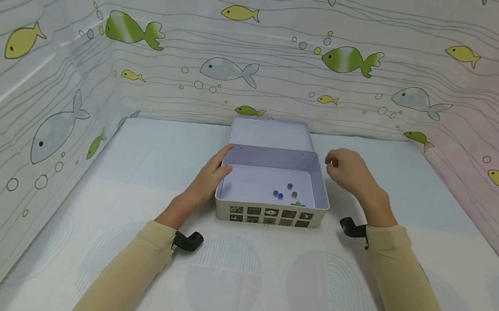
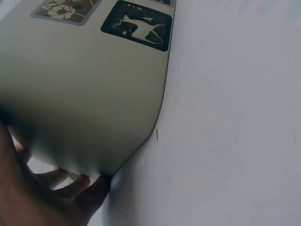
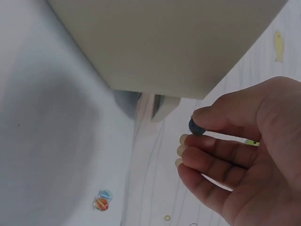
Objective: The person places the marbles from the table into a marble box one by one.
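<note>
An open tin box point(image 1: 271, 213) stands in front of me, small dark picture squares along its pale front wall. Its lid point(image 1: 272, 133) is tipped back behind it. My left hand point(image 1: 204, 181) grips the box's left side, thumb at the rim and fingers along the outside; the left wrist view shows those fingers curled by the lower edge. Inside lie several marbles: blue marbles point(image 1: 280, 196), a brownish marble point(image 1: 294, 194) and green ones point(image 1: 297, 204) partly hidden by the front wall. Right of the box, my right hand point(image 1: 350, 173) pinches a dark blue marble point(image 3: 196, 127) between thumb and forefinger.
An orange marble point(image 3: 100, 204) and a light blue marble point(image 3: 105, 194) lie together on the table near the right hand. A patterned pale cloth point(image 1: 222, 284) covers the table. Fish-printed sheeting point(image 1: 280, 37) rises at the back and both sides.
</note>
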